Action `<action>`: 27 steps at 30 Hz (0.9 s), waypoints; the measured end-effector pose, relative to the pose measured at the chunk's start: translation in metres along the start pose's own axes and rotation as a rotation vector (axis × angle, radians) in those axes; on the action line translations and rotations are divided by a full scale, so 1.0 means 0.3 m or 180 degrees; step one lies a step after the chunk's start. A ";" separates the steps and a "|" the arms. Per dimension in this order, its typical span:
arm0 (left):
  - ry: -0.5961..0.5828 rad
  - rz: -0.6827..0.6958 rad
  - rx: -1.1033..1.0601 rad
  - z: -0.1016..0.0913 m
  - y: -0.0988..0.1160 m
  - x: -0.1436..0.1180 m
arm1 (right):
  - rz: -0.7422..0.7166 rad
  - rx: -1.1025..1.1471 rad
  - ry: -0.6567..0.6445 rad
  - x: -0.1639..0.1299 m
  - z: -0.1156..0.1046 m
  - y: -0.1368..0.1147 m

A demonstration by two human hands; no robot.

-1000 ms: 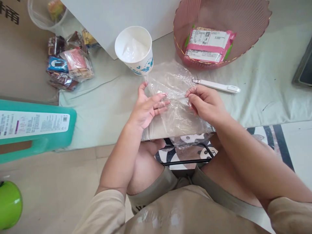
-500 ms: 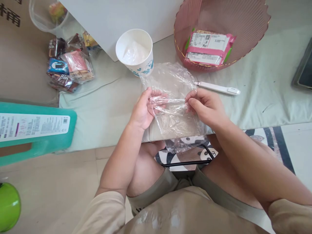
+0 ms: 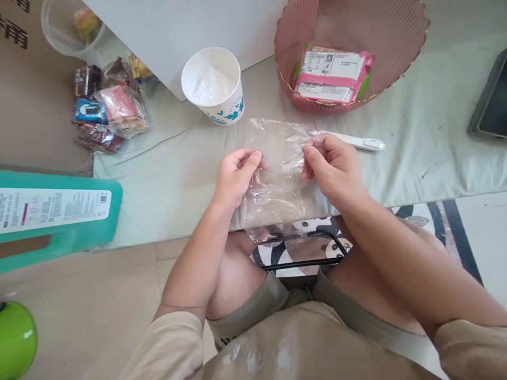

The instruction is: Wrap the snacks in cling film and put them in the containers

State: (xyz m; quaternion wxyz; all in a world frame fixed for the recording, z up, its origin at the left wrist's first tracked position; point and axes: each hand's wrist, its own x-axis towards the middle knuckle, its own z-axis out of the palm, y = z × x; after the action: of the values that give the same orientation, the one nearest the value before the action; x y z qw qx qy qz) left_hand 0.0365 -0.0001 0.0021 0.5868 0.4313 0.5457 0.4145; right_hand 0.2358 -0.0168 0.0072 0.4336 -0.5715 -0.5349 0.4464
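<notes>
A clear plastic bag (image 3: 277, 198) is stretched between my two hands, its lower end hanging past the table's front edge. My left hand (image 3: 240, 174) pinches its left side between thumb and fingers. On the right side, my right hand (image 3: 330, 166) grips the film with bent fingers, thumb on top. Just beyond the right hand lies a white utility knife (image 3: 362, 141), its left end partly under the film. A white paper cup (image 3: 232, 108) with a blue leaf print stands behind the bag and holds crumpled clear plastic (image 3: 209, 87).
A pink ribbed bowl (image 3: 396, 68) holding a pink-and-white packet (image 3: 335, 74) stands at the back. Several wrapped snacks (image 3: 111, 108) lie at left, near a clear tub (image 3: 59, 31). A teal jug (image 3: 79, 229) borders the left side; a dark device (image 3: 491, 100) lies far right.
My left hand has closed its fingers into a pinch on the bag's side. The film lies lower and flatter, away from the cup. The view has shifted slightly.
</notes>
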 end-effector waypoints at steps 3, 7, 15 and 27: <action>0.0257 0.0189 0.0093 0.000 -0.011 0.009 | -0.0094 0.0151 0.0258 -0.006 0.001 -0.008; 0.0593 0.0498 0.0241 -0.005 -0.018 0.008 | 0.0026 0.0394 0.0231 -0.002 0.001 0.012; 0.0595 0.0687 -0.0045 -0.029 -0.013 0.000 | 0.0081 0.0640 -0.0790 -0.014 0.018 -0.002; 0.0010 0.0601 0.0341 -0.027 -0.026 0.006 | 0.0300 0.0507 -0.0471 -0.004 -0.002 -0.007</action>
State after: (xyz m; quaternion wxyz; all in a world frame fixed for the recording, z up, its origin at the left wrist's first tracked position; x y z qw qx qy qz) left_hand 0.0286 -0.0003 -0.0061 0.5204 0.5109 0.5249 0.4389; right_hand 0.2359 -0.0179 0.0094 0.4156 -0.5252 -0.5008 0.5483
